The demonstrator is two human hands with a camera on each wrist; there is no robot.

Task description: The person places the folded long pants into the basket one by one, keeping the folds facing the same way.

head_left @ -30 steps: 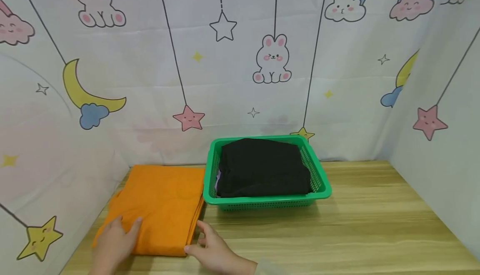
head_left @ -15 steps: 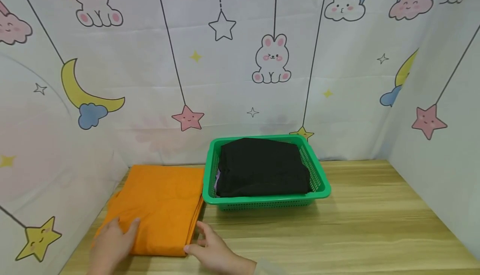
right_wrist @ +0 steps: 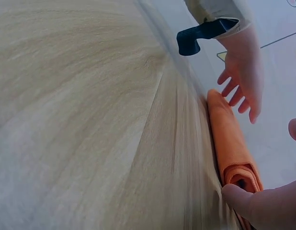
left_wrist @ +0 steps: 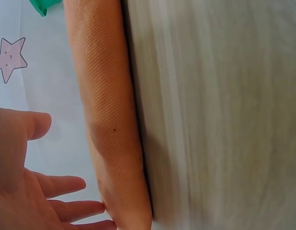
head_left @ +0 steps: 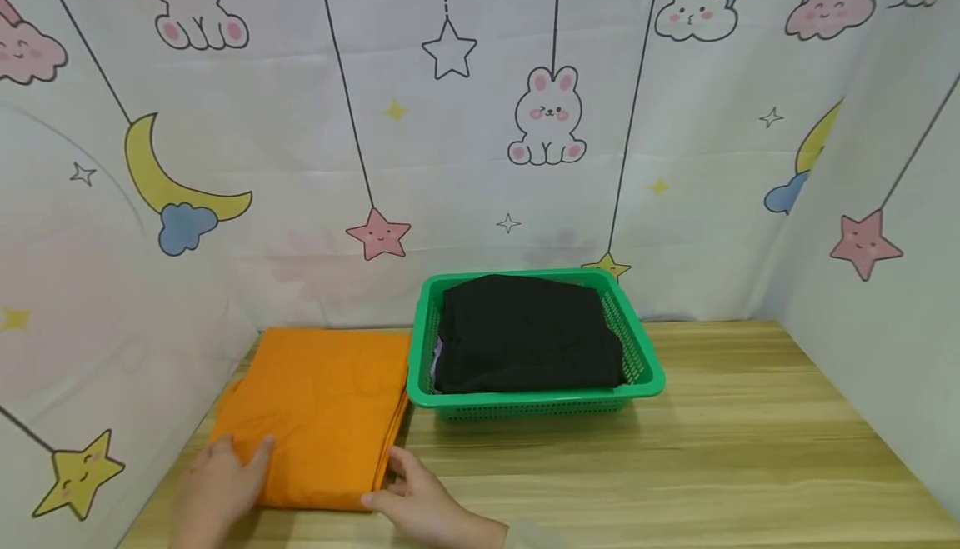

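A folded orange cloth (head_left: 322,416) lies on the left side of the table, its layered edge facing right. My left hand (head_left: 221,482) is at its front left corner, fingers spread. In the left wrist view, fingertips of that hand (left_wrist: 23,191) meet the side of the cloth (left_wrist: 107,96). My right hand (head_left: 431,503) is at the front right corner, thumb at the front edge and fingers along the layered side. The right wrist view has that thumb (right_wrist: 244,201) right at the rolled end of the cloth (right_wrist: 232,139), with another finger standing apart.
A green basket (head_left: 525,401) stands to the right of the cloth, close to its edge. Folded black fabric (head_left: 525,336) fills it, with a bit of purple at the left. Printed curtains (head_left: 480,199) enclose the wooden table (head_left: 750,449) at the back and sides.
Both hands have shifted slightly to the left along the front of the cloth. The cloth and the basket look the same.
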